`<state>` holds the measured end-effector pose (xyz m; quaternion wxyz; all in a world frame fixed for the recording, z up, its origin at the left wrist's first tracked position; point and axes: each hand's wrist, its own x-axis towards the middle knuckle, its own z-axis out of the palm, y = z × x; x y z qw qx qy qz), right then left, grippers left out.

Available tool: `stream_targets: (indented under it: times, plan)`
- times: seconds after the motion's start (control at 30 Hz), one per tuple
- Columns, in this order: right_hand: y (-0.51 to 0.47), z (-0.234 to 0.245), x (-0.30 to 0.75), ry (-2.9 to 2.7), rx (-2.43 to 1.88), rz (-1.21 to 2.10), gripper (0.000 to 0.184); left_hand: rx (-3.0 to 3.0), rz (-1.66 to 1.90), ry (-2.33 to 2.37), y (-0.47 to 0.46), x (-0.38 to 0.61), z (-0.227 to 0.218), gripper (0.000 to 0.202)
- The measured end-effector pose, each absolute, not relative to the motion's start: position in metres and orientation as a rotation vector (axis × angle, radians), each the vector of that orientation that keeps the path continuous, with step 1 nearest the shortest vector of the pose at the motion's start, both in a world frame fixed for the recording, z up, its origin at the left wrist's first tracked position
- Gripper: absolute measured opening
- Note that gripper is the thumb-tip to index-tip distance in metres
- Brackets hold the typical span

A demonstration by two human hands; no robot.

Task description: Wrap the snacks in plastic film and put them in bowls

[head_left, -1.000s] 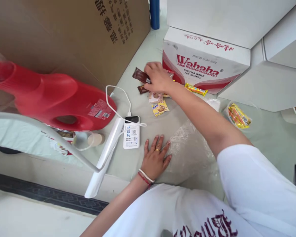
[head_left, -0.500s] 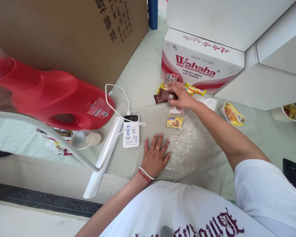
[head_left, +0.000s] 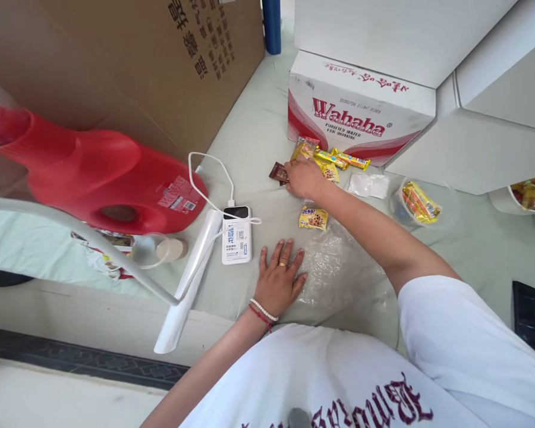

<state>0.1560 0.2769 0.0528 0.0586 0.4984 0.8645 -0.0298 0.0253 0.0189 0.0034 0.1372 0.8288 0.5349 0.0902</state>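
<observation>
My left hand (head_left: pixel 278 280) lies flat with fingers spread on the pale green cloth, its fingertips at the edge of a clear plastic bag (head_left: pixel 339 270). My right hand (head_left: pixel 304 177) reaches forward and is closed over small snack packets in front of the Wahaha box (head_left: pixel 356 119). A brown snack bar (head_left: pixel 278 172) pokes out at the left of its fingers. Yellow snack packets (head_left: pixel 334 160) lie just beyond the hand. A yellow cookie packet (head_left: pixel 313 217) lies on the cloth between my two hands.
A red jug (head_left: pixel 93 175) lies on its side at left, by a large brown carton (head_left: pixel 160 59). A white power bank (head_left: pixel 236 235) with cable and a white roll (head_left: pixel 187 285) sit left of my left hand. Bowls of snacks (head_left: pixel 419 202) stand right; a black phone (head_left: pixel 528 315) at far right.
My right hand carried the brown snack bar from the left back toward the box and has lowered onto the packets there. The cookie packet shifted right. My left hand stayed flat.
</observation>
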Motion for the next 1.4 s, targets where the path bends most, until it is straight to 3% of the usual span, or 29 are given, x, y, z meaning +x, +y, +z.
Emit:
stream_targets:
  times: [0.17,0.33,0.5,0.57,0.73,0.9,0.97,1.03,1.17,1.4]
  plan:
    - [0.28,0.055,0.16,2.568,1.516,-0.194,0.039,2.396,0.267,1.553,0.02,0.025,0.003,0.058]
    - [0.251,0.107,0.189,2.863,1.702,-0.272,0.035,2.382,0.244,1.561,0.014,0.026,0.004,0.076]
    - [0.14,0.15,0.248,2.993,1.814,-0.757,0.043,2.368,0.197,1.557,-0.003,0.025,0.004,0.085]
    - [0.085,0.133,0.267,2.909,1.688,-0.901,0.045,2.367,0.198,1.545,-0.01,0.023,0.004,0.084]
    - [-0.021,0.057,0.301,2.536,1.903,-0.594,0.047,2.359,0.276,1.578,-0.027,0.009,0.009,0.057]
    - [-0.064,0.038,0.32,2.52,1.983,-0.443,0.051,2.569,0.7,1.549,-0.034,0.01,0.023,0.029]
    - [-0.067,0.041,0.321,2.554,1.952,-0.43,0.052,2.764,0.757,1.102,-0.027,0.027,0.025,0.032]
    - [-0.068,0.043,0.322,2.574,1.917,-0.43,0.053,2.826,0.574,0.651,-0.014,0.049,0.025,0.036]
    - [-0.082,0.04,0.332,2.559,1.911,-0.413,0.054,2.654,0.268,0.966,0.013,0.076,0.018,0.045]
    - [-0.112,0.047,0.371,2.481,2.086,-0.554,0.057,2.526,0.218,1.303,-0.001,0.039,0.002,0.057]
